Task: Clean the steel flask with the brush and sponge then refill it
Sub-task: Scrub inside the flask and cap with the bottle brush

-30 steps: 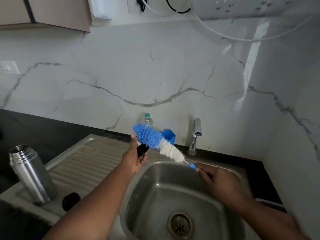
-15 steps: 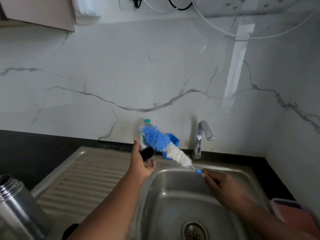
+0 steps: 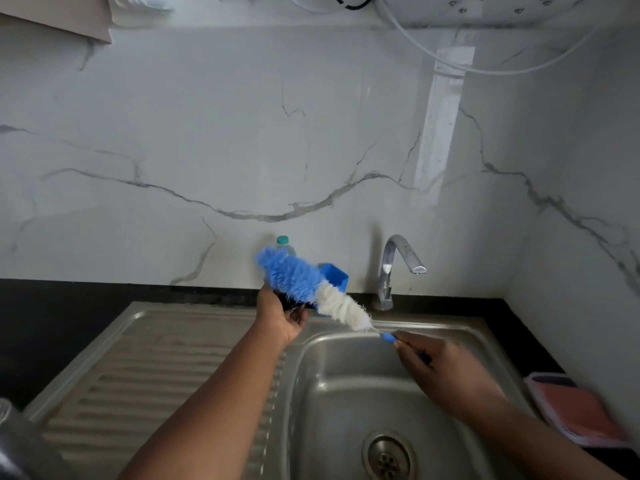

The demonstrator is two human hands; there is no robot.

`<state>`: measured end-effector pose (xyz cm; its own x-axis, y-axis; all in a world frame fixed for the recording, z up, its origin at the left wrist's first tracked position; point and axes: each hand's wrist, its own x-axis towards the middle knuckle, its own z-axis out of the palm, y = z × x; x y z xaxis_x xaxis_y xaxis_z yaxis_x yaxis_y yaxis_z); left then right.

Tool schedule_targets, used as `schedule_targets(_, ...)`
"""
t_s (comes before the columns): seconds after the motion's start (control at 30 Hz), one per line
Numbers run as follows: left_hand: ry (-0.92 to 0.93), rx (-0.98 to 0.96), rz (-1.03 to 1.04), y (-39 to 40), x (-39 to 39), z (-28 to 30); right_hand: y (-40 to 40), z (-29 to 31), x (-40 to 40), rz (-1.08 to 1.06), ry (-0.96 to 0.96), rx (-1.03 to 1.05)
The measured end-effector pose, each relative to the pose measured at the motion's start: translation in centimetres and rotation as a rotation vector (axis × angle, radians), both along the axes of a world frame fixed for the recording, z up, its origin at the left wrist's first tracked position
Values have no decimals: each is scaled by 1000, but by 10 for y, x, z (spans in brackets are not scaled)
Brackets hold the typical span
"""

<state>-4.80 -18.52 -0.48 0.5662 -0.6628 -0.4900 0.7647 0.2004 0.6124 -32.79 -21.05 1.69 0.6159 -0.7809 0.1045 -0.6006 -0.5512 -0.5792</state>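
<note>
The flask [image 3: 14, 441] shows only as a blurred steel edge at the bottom left corner, on the draining board [image 3: 149, 375], well apart from both your hands.

Your right hand [image 3: 446, 372] has its fingers curled round the blue handle of the bottle brush [image 3: 311, 289] and holds it slanting up to the left over the back rim of the sink [image 3: 346, 393]. The brush head is blue at the far end and white nearer the handle. Your left hand [image 3: 282, 315] is raised beside the blue bristles, palm toward you, with its fingers curled round a small black thing [image 3: 287, 301] that is pressed against the underside of the brush head. What that black thing is cannot be told; most of it is hidden by the bristles.

Behind the brush, against the marble wall [image 3: 242, 150], stand a clear bottle [image 3: 284, 244] with a green cap and a blue holder [image 3: 336, 274], both partly covered by the brush. The tap [image 3: 394, 268] rises just to the right of them, spout turned to the right. The drain [image 3: 388, 457] sits at the bottom of the basin. On the dark counter [image 3: 62, 306] at the right edge lies a pink tray [image 3: 578, 410], blurred.
</note>
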Motion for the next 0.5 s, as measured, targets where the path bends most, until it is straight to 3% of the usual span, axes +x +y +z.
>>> schedule_targets(0.33,14,-45,-107,-32,-40,-11,-10,-16,-45,-167,53,-14)
schedule_targets(0.5,93,35,-176,-48,-60,-23,-19,-22,-66,-214,21,14)
